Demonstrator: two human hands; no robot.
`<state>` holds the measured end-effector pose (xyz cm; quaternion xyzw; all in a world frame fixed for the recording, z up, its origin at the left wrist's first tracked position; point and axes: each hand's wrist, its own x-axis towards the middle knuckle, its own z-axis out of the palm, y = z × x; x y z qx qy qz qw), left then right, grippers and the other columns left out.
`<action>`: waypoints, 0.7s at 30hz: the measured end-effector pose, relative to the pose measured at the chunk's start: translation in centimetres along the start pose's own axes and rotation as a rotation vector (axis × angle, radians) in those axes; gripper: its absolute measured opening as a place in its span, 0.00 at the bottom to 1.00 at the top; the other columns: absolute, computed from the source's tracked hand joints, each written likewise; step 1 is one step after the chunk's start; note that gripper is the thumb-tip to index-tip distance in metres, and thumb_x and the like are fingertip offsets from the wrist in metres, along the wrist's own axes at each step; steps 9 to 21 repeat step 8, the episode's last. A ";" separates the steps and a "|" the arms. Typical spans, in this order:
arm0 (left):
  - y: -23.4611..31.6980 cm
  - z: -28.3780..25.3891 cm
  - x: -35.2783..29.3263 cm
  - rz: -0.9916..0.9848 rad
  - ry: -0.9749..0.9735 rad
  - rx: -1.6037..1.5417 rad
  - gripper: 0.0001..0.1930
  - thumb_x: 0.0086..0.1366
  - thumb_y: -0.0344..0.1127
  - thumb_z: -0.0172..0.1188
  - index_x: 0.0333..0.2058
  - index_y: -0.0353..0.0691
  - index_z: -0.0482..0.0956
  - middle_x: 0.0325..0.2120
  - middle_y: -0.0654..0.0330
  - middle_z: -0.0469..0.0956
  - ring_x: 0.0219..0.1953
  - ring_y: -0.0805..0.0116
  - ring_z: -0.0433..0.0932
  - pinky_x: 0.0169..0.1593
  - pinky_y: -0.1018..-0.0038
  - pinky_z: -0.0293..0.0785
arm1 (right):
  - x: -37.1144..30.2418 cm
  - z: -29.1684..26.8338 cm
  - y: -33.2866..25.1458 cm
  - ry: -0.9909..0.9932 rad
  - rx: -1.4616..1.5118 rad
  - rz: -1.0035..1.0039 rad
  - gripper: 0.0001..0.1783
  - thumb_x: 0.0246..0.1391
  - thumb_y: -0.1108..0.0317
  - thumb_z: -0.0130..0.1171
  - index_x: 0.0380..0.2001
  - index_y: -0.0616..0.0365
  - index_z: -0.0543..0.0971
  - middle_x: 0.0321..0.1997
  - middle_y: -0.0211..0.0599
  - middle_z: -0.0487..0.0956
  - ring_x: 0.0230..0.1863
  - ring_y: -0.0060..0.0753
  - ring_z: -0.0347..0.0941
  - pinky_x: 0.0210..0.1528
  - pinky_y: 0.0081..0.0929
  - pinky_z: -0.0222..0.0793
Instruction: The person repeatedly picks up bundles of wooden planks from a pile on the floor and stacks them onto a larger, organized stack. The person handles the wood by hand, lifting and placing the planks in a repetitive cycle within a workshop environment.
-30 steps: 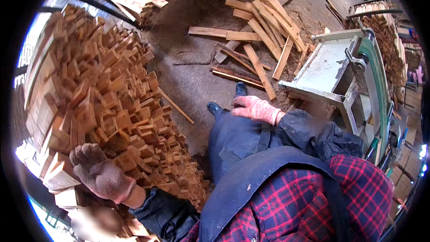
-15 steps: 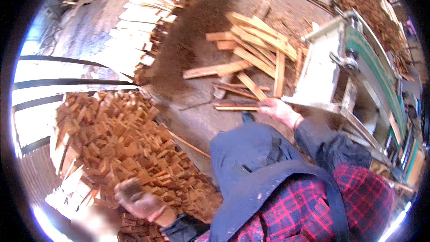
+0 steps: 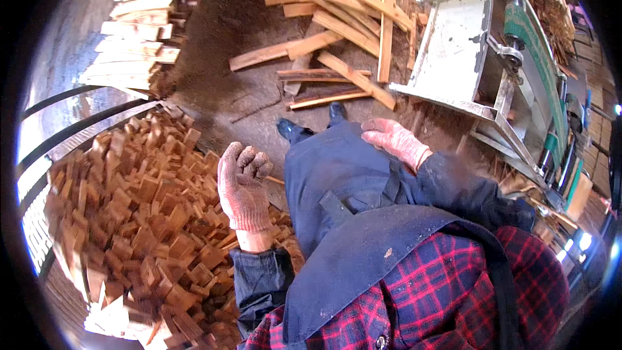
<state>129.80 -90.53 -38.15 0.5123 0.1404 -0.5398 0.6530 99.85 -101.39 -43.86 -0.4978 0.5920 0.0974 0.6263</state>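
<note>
My left hand (image 3: 243, 185), in a pale knitted glove with a dirty palm, is raised beside the pile of short wood blocks (image 3: 149, 201). Its fingers are loosely curled and apart, and nothing lies in them. My right hand (image 3: 392, 139), gloved in pinkish knit, hovers at or just over the dark blue apron (image 3: 343, 168) with its fingers stretched out. Whether it touches the cloth I cannot tell. Ahead of it, long wooden slats (image 3: 350, 19) lie in a loose heap on the floor, with a few thin ones (image 3: 327, 99) closest to my feet.
At the right stands a machine with a white metal table (image 3: 447, 45) and a green belt (image 3: 534, 39). Stacked boards (image 3: 139, 29) rise at the far left, beside dark sawdust (image 3: 217, 32). Black bars (image 3: 78, 126) edge the block pile. My shoes (image 3: 295, 131) stand before the slats.
My left hand has come up and rightward from low over the block pile. The right hand has drawn back from beside the slat ends toward the apron. The whole view has shifted.
</note>
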 end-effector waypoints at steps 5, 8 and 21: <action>-4.2 -2.8 3.8 -0.181 0.147 0.067 0.16 0.68 0.44 0.54 0.45 0.37 0.74 0.36 0.58 0.77 0.37 0.62 0.76 0.39 0.69 0.73 | 3.8 1.2 7.4 -0.087 0.069 0.091 0.30 0.54 0.52 0.61 0.55 0.61 0.73 0.53 0.42 0.76 0.55 0.35 0.71 0.58 0.28 0.63; -7.9 -4.0 6.0 -0.265 0.094 0.139 0.19 0.67 0.47 0.55 0.49 0.40 0.72 0.37 0.57 0.77 0.38 0.59 0.76 0.41 0.65 0.73 | 4.9 0.1 7.5 -0.086 0.257 0.219 0.31 0.54 0.57 0.64 0.57 0.63 0.70 0.54 0.37 0.74 0.55 0.29 0.68 0.59 0.30 0.61; -7.9 -4.0 6.0 -0.265 0.094 0.139 0.19 0.67 0.47 0.55 0.49 0.40 0.72 0.37 0.57 0.77 0.38 0.59 0.76 0.41 0.65 0.73 | 4.9 0.1 7.5 -0.086 0.257 0.219 0.31 0.54 0.57 0.64 0.57 0.63 0.70 0.54 0.37 0.74 0.55 0.29 0.68 0.59 0.30 0.61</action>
